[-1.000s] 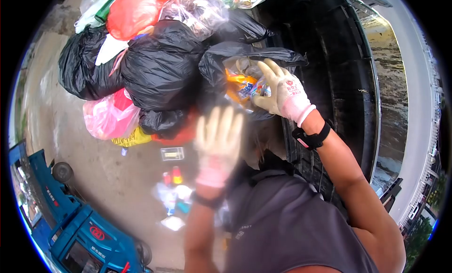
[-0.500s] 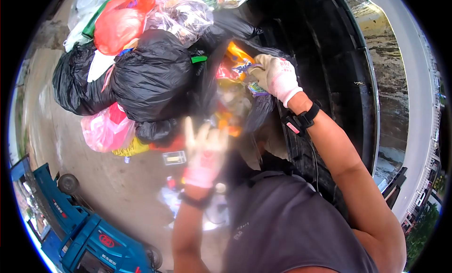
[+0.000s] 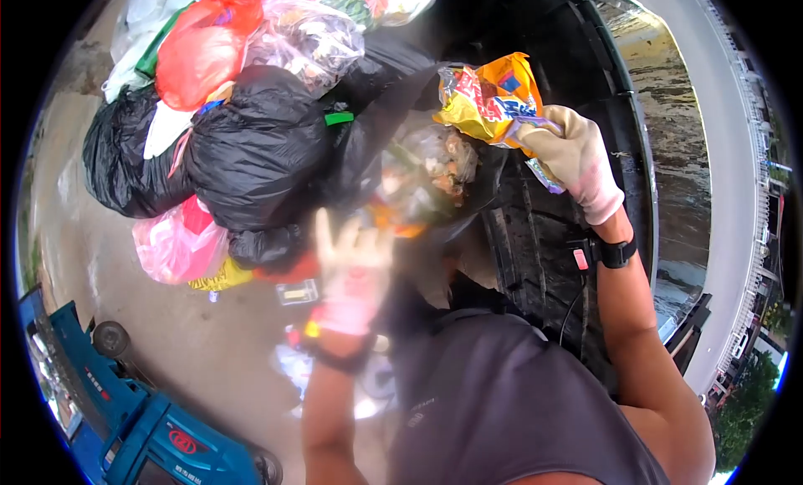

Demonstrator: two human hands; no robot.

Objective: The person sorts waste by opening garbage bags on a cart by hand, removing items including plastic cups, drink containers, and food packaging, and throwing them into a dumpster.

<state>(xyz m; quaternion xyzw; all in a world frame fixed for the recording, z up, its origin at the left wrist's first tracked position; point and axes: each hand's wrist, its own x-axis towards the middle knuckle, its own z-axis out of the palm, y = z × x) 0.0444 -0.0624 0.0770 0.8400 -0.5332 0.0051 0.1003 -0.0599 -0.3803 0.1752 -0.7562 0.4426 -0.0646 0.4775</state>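
Observation:
My right hand (image 3: 577, 159), in a pale work glove, is closed on an orange-and-yellow snack wrapper (image 3: 498, 100). A smaller purple wrapper (image 3: 545, 175) hangs below the same fingers. To its left lies an opened black garbage bag (image 3: 481, 188), with a clear bag of mixed waste (image 3: 435, 163) inside it. My left hand (image 3: 355, 255), also gloved and hazy in the picture, is at the lower edge of the opened bag. Its fingers look spread apart, and I see nothing held in them. Orange scraps (image 3: 401, 225) show just beyond its fingertips.
Tied garbage bags (image 3: 259, 142) are heaped at upper left, with a red bag (image 3: 201, 66) and a pink bag (image 3: 180, 242). A black ribbed bin wall (image 3: 577, 75) stands on the right. A blue vehicle (image 3: 180, 435) is at lower left. Litter (image 3: 297, 368) lies on the ground.
My right hand has lifted the orange-and-yellow wrapper up and to the right, out of the black bag. More of the bag's contents show. My left hand has shifted slightly left.

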